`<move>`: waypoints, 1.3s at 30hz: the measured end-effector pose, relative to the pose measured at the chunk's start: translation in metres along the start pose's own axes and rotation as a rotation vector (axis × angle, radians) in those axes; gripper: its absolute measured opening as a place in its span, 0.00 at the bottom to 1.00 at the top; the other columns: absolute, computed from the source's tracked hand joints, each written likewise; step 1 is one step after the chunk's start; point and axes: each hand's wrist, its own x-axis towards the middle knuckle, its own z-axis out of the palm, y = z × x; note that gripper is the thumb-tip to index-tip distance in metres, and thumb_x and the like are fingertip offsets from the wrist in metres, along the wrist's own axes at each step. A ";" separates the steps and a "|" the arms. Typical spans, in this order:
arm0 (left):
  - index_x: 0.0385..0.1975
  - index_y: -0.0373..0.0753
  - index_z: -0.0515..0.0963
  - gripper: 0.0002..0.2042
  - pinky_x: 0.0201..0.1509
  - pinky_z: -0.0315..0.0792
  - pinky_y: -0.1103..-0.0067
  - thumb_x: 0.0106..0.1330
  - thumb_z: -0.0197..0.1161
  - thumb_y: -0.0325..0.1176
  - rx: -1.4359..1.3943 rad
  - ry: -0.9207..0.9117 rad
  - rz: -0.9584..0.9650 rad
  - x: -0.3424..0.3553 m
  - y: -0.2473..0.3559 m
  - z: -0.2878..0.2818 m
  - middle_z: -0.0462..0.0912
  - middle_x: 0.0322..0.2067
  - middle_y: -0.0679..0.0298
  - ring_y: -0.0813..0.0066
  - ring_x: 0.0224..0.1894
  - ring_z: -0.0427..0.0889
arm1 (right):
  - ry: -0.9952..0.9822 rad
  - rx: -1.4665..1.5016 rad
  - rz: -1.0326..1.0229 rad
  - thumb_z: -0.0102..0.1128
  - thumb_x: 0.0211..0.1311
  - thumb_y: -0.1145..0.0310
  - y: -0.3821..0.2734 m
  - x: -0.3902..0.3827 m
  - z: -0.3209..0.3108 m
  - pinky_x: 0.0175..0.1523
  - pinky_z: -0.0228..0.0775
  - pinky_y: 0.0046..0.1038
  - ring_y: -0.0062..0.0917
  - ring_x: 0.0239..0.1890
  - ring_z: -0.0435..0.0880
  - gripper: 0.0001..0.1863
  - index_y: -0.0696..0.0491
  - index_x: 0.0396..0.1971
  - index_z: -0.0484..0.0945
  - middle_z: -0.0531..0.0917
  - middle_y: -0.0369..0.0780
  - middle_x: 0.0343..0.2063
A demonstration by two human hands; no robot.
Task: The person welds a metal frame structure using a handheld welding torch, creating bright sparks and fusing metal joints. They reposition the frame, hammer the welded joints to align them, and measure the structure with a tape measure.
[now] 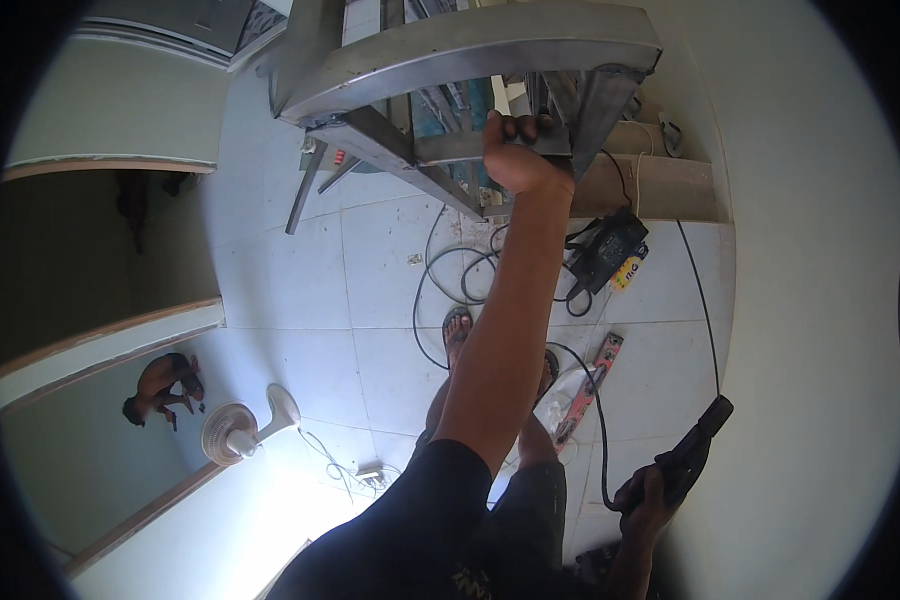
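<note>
I count two hands, set well apart. The left hand (523, 160) is wrapped around a crossbar (448, 149) of the metal frame (470, 48), which is the landmark for every position below. The frame is one unit, ahead of the wearer: grey, straight-sided metal members with smooth, dull, smudged faces, joined at angled corners. The right hand (648, 497) is closed around one black tool (685, 460), well apart from the frame, on its near right side. One thin, dark, straight rod (697, 300) projects from the tool toward the frame's side; one flexible black cable (603, 430) leaves its opposite end.

Near right of the frame I observe one black box-shaped machine (608, 252) with a strap, and one yellow pack (629, 270) just beside it. Nearer the wearer than the frame lies one long, flat, red bar (588, 392), with crumpled translucent plastic (562, 390) alongside. Two sandalled feet (457, 330) stand on the frame's near side, on smooth white floor tiles (290, 260). Well left of the frame, toward the wearer, I note one round-headed fan (232, 432) and one crouching person (163, 383).
</note>
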 end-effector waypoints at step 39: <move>0.41 0.25 0.77 0.17 0.32 0.74 0.80 0.68 0.60 0.37 0.896 -0.105 0.253 -0.032 0.009 -0.026 0.82 0.34 0.60 0.77 0.32 0.79 | -0.397 -0.575 -0.076 0.62 0.56 0.72 -0.109 -0.010 0.157 0.32 0.76 0.38 0.47 0.29 0.85 0.14 0.59 0.39 0.70 0.82 0.49 0.25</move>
